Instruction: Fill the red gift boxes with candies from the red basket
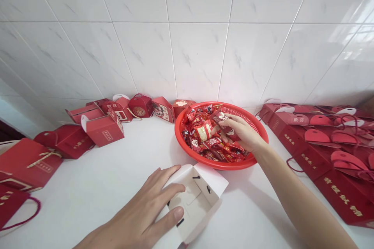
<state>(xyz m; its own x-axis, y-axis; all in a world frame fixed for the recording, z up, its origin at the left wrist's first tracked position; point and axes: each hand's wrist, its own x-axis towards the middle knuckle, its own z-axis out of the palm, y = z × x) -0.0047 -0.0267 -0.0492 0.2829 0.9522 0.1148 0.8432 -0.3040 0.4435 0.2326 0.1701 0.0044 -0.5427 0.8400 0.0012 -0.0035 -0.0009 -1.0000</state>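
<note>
- The open box (191, 206) sits on the near middle of the white table (122, 186), its mouth facing up; the inside is white, with short black marks by the edges and a flap standing out at the far right corner.
- The left hand (156, 206) lies on the box's left side, fingers spread, thumb and forefinger reaching over the mouth; whether it grips the wall or only rests there, I cannot tell.
- Just beyond the box, a little to the right, stands a round red basket (187, 153) with a perforated wall.
- Wrapped sweets (214, 142) fill much of it, mostly in red wrappers; a cream and gold packet (203, 130) lies on top.
- The right hand (236, 130) reaches in over the basket's near right rim, its bent fingers grasping dark red packets (219, 116); how many, the fingers hide.
- To the left, red boxes (105, 130) curve in a line from the table's near left up to the basket, some with cords or pale labels.
- To the right, dark red boxes (330, 181) stand packed together, with rounded tops, cord handles and gold characters.
- Behind everything rises a white tiled wall (198, 58) with grey veining.
</note>
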